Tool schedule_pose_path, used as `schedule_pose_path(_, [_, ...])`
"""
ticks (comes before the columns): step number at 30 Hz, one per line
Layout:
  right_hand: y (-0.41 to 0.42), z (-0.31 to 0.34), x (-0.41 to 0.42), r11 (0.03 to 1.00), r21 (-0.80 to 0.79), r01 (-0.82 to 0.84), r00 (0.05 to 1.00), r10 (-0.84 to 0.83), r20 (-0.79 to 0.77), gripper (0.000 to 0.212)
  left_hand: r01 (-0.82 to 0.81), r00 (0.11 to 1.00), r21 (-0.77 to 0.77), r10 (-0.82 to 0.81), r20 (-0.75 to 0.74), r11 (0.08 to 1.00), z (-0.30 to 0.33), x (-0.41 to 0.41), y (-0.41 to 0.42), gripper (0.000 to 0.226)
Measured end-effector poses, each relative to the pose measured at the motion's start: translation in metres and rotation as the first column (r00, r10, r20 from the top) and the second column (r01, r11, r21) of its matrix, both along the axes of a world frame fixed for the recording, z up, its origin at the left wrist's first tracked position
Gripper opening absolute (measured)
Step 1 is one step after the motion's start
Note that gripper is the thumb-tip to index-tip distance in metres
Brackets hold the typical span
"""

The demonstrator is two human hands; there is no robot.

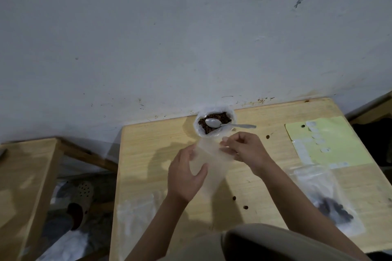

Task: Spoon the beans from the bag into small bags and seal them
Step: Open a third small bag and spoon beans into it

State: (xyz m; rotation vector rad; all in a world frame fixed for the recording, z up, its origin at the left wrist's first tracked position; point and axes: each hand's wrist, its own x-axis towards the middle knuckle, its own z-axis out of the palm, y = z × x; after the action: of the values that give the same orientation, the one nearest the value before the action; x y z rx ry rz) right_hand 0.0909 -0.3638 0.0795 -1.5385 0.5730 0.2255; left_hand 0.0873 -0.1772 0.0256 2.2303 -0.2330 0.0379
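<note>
Head view: both hands, left and right, pinch a clear, floppy small plastic bag above the pale wooden table, mouth toward the wall; metal spoon rests across the round bag of brown beans, handle pointing right.

We get a single view, worn on the person's head, and we're looking forward and steeply down from above the near edge of the wooden table. The wide lens bows the table edges and pulls in a broad stretch of white wall across the top half. Both forearms reach in from the bottom. No second view shares this scene.
</note>
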Motion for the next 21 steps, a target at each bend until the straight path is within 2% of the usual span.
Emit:
schedule_pose_path(1, [-0.002,-0.005,-0.001,0.999,0.052,0.015,1.000,-0.014,-0.027,0.015,0.005,0.999,-0.028,-0.006,-0.048,1.000,-0.002,0.001,-0.002,0.058])
schedule_pose_path(4, [0.000,-0.020,0.001,0.998,0.030,-0.046,0.999,0.046,-0.012,0.015,0.072,0.991,-0.048,-0.077,-0.107,0.996,-0.006,0.003,-0.007,0.063])
schedule_pose_path(6, [0.004,-0.026,0.004,1.000,0.004,-0.005,1.000,0.005,0.005,0.017,0.127,0.982,-0.006,-0.127,-0.140,0.992,-0.005,0.004,-0.011,0.081])
schedule_pose_path(9, [0.009,-0.029,0.011,0.998,-0.010,0.068,0.997,-0.068,0.047,0.023,0.137,0.980,0.094,-0.122,-0.155,0.986,-0.003,0.004,-0.021,0.120])
schedule_pose_path(11, [0.011,-0.029,0.014,0.998,-0.006,0.069,0.995,-0.068,0.079,0.025,0.110,0.983,0.147,-0.086,-0.164,0.983,-0.001,0.004,-0.028,0.130])
schedule_pose_path(16, [0.015,-0.021,0.016,0.993,0.048,0.109,0.989,-0.113,0.091,0.021,0.049,0.997,0.134,-0.041,-0.059,0.990,0.004,0.009,-0.037,0.107])
schedule_pose_path(19, [0.014,-0.017,0.014,0.956,0.211,0.204,0.977,-0.211,0.012,0.013,0.025,1.000,0.083,-0.024,-0.007,0.996,0.006,0.011,-0.034,0.094])
schedule_pose_path(21, [0.011,-0.020,0.013,0.897,0.293,0.331,0.943,-0.324,-0.074,0.010,0.002,1.000,0.047,-0.003,0.005,0.999,0.006,0.012,-0.029,0.090])
